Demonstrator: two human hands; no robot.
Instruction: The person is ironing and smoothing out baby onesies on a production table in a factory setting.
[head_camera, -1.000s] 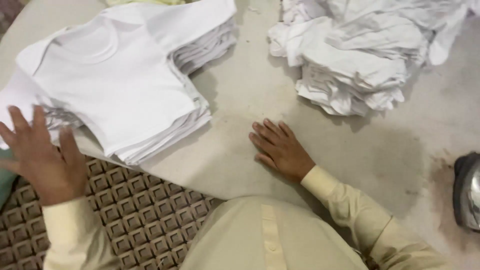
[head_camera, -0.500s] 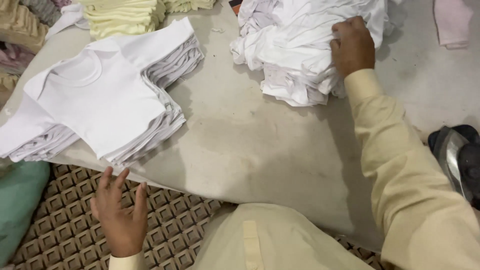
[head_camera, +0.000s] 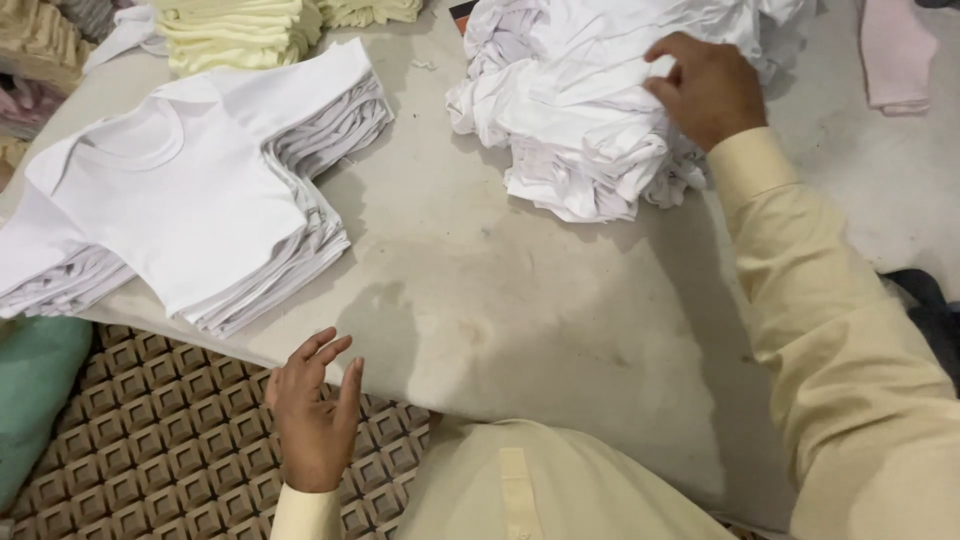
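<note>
Nearest to me, my left hand hangs loose with fingers spread, holding nothing, just off the near edge of the tabletop and over the brown patterned floor mat. A green bundle sits at the far left of that mat.

Farther out on the left I see the neat stack of white shirts, its top shirt lying flat, neck toward the upper left and hem toward the lower right, sleeves spread across that line. It lies just beyond my left hand, apart from it.

Farther still on the right, my right hand pinches fabric on the loose heap of white garments, a crumpled mound with no clear axis. Behind the stack lie folded pale yellow garments; a pink piece lies at far right.
</note>
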